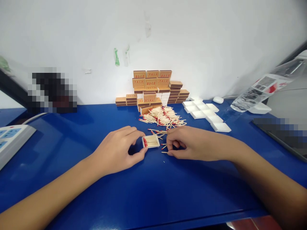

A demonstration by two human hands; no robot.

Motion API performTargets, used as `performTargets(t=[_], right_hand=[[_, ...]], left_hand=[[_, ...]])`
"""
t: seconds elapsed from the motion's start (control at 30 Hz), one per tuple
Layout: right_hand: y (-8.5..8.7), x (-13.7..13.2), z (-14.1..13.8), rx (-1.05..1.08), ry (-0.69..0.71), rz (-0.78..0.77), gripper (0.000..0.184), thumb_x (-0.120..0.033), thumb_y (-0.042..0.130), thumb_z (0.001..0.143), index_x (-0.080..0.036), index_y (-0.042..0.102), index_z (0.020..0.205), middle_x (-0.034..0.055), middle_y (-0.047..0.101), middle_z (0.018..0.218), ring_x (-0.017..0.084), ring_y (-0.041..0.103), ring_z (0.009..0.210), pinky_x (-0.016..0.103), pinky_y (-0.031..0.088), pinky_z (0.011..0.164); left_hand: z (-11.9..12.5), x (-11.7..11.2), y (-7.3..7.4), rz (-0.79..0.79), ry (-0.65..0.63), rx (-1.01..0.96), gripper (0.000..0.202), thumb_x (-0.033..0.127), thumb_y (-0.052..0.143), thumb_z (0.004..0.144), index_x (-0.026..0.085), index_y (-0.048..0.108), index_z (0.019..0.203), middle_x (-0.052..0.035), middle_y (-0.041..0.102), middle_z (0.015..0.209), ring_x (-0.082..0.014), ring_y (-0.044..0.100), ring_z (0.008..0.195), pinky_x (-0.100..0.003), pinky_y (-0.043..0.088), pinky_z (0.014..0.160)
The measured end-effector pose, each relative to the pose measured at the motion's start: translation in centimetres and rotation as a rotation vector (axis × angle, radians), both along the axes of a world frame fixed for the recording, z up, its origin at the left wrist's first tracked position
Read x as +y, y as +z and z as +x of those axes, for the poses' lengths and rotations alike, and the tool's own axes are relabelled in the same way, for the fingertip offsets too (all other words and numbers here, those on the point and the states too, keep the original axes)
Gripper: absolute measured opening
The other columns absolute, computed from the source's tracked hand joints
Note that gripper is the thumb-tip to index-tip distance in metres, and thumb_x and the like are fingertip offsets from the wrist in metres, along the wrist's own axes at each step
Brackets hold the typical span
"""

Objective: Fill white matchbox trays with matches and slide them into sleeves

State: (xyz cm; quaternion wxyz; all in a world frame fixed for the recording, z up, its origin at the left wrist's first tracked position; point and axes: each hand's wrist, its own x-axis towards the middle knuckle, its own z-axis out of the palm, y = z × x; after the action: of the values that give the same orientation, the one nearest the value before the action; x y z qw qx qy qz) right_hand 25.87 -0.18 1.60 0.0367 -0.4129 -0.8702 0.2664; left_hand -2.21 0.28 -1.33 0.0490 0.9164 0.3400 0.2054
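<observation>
Thumb and fingers of my left hand [122, 147] grip the left end of a small white matchbox tray [158, 145]. Inside it, matches [150, 141] lie side by side with their red heads to the left. Just right of the tray, my right hand [183, 143] is closed in a pinch at the table surface, with a match [164, 152] at its fingertips. A couple more loose matches lie beside those fingers, partly hidden by them. Behind both hands spreads a heap of red-headed matches [163, 115].
Stacked matchboxes [151, 83] stand against the wall behind the heap. Empty white trays [199, 114] lie to the right, near a tilted plastic bottle [256, 89] and a dark flat device [278, 137]. A white power strip [18, 139] sits at left on the blue table [144, 195].
</observation>
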Motion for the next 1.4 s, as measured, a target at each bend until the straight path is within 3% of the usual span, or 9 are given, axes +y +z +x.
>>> performTargets(t=[0.13, 0.33, 0.5, 0.6, 0.73, 0.9, 1.07, 1.27, 1.4], right_hand=[[0.2, -0.1, 0.0, 0.067, -0.031, -0.004, 0.009, -0.026, 0.066, 0.094, -0.023, 0.069, 0.087, -0.0016, 0.068, 0.078, 0.013, 0.057, 0.064, 0.027, 0.041, 0.057], [0.3, 0.3, -0.5, 0.29, -0.097, 0.133, 0.001, -0.021, 0.07, 0.088, -0.022, 0.069, 0.088, -0.0044, 0.062, 0.072, 0.011, 0.051, 0.062, 0.026, 0.038, 0.059], [-0.5, 0.2, -1.2, 0.393, -0.071, 0.135, 0.039, -0.013, 0.063, 0.091, -0.025, 0.069, 0.127, -0.0051, 0.063, 0.078, 0.01, 0.052, 0.061, 0.025, 0.041, 0.059], [-0.7, 0.0, -1.8, 0.438, -0.105, 0.171, 0.031, -0.012, 0.065, 0.089, -0.024, 0.076, 0.115, -0.0041, 0.065, 0.075, 0.01, 0.053, 0.061, 0.025, 0.041, 0.057], [-0.8, -0.1, -2.4, 0.594, -0.248, 0.14, 0.011, -0.025, 0.072, 0.093, -0.022, 0.078, 0.101, -0.0018, 0.07, 0.078, 0.011, 0.057, 0.064, 0.026, 0.042, 0.056], [-1.3, 0.1, -2.9, 0.641, -0.271, 0.038, 0.014, -0.036, 0.077, 0.093, -0.022, 0.078, 0.089, -0.0006, 0.073, 0.08, 0.012, 0.056, 0.064, 0.028, 0.041, 0.057], [-2.1, 0.4, -3.3, 0.669, -0.321, 0.133, 0.016, -0.038, 0.084, 0.088, -0.024, 0.08, 0.084, -0.0028, 0.062, 0.073, 0.011, 0.039, 0.06, 0.029, 0.034, 0.055], [-1.7, 0.3, -3.4, 0.629, -0.277, 0.163, 0.012, -0.037, 0.078, 0.093, -0.025, 0.082, 0.09, 0.0025, 0.072, 0.093, 0.016, 0.058, 0.078, 0.031, 0.043, 0.064], [-0.5, 0.7, -1.6, 0.465, -0.237, 0.272, 0.014, -0.033, 0.07, 0.097, -0.023, 0.077, 0.09, 0.0019, 0.07, 0.086, 0.015, 0.056, 0.071, 0.032, 0.042, 0.065]], left_hand=[[0.1, -0.1, 0.0, 0.008, -0.004, -0.002, 0.022, 0.03, 0.066, 0.096, 0.017, 0.072, 0.111, -0.0006, 0.062, 0.082, -0.018, 0.058, 0.075, -0.032, 0.045, 0.067], [0.2, -0.1, -0.1, -0.005, -0.014, -0.013, 0.022, 0.029, 0.067, 0.095, 0.017, 0.072, 0.112, -0.0005, 0.063, 0.083, -0.017, 0.058, 0.074, -0.031, 0.045, 0.066], [0.3, -0.2, 0.0, -0.002, -0.03, -0.017, 0.02, 0.029, 0.066, 0.095, 0.017, 0.071, 0.111, -0.0001, 0.062, 0.082, -0.0164, 0.057, 0.072, -0.03, 0.045, 0.065], [0.3, -0.2, 0.0, -0.003, -0.043, -0.025, 0.019, 0.029, 0.066, 0.096, 0.018, 0.071, 0.11, -0.0003, 0.062, 0.083, -0.0161, 0.057, 0.072, -0.03, 0.044, 0.065], [0.3, -0.1, 0.0, -0.021, -0.035, -0.058, 0.02, 0.03, 0.066, 0.096, 0.018, 0.071, 0.111, 0.0003, 0.061, 0.081, -0.0162, 0.057, 0.073, -0.03, 0.044, 0.067], [0.3, -0.2, 0.0, -0.091, -0.018, -0.121, 0.021, 0.03, 0.068, 0.094, 0.019, 0.072, 0.112, 0.0017, 0.058, 0.079, -0.0151, 0.055, 0.073, -0.029, 0.044, 0.068], [0.5, -0.3, 0.1, -0.105, -0.017, -0.204, 0.021, 0.029, 0.07, 0.093, 0.019, 0.072, 0.112, 0.0027, 0.056, 0.077, -0.0135, 0.053, 0.071, -0.029, 0.044, 0.068], [0.5, -0.1, 0.1, -0.105, -0.009, -0.249, 0.021, 0.026, 0.07, 0.092, 0.019, 0.072, 0.112, 0.0032, 0.055, 0.077, -0.0128, 0.053, 0.07, -0.028, 0.045, 0.069], [0.3, 0.0, 0.1, -0.122, 0.027, -0.2, 0.021, 0.028, 0.07, 0.092, 0.019, 0.073, 0.111, 0.0029, 0.056, 0.077, -0.0135, 0.053, 0.07, -0.029, 0.044, 0.068]])
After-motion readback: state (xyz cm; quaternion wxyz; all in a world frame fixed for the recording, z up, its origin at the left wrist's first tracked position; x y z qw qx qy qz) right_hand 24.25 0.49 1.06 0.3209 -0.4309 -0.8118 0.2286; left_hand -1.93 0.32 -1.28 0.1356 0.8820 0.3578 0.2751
